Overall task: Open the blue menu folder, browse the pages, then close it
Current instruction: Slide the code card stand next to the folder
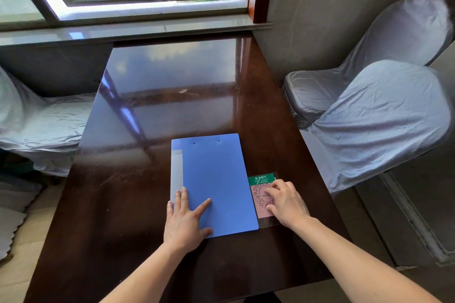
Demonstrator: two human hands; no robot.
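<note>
The blue menu folder (216,179) lies closed and flat on the dark glossy table (152,110), near its front edge, with a pale label strip along its left spine. My left hand (184,221) rests flat on the folder's lower left corner, fingers spread. My right hand (286,202) lies just right of the folder, fingers curled down on a pink and green QR code card (261,192) in a clear sleeve. The hand covers much of that card.
Grey fabric-covered chairs stand at the right (379,118) and at the left (37,120) of the table. A window sill (135,28) runs along the table's far end beneath a window.
</note>
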